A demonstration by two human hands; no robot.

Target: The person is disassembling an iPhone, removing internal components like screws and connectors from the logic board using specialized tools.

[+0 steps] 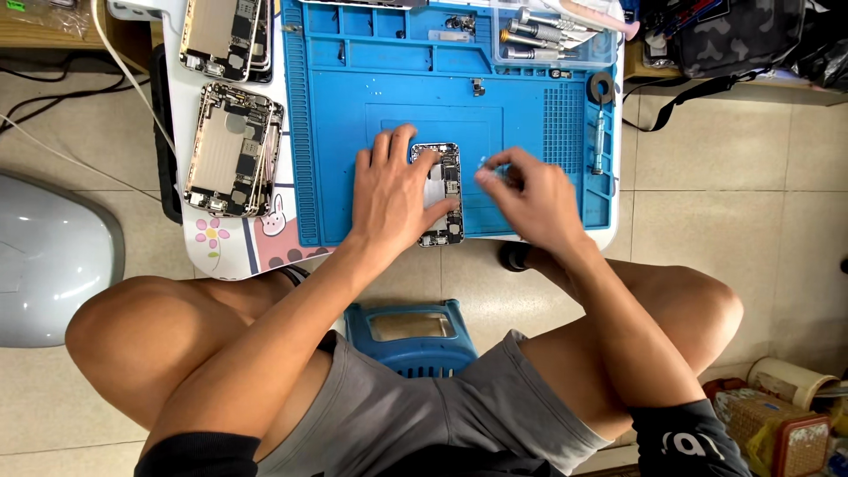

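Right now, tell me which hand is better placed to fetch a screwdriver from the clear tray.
Probably right: the right hand lies nearer the clear tray, while the left hand rests on the opened phone.

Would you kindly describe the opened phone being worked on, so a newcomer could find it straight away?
Start at the blue work mat covering the small table. Near its front edge lies an opened phone body, insides up, with the left hand resting on it and the right hand beside it. Unlike the two other opened phones off the mat to the left, it alone lies on the blue.
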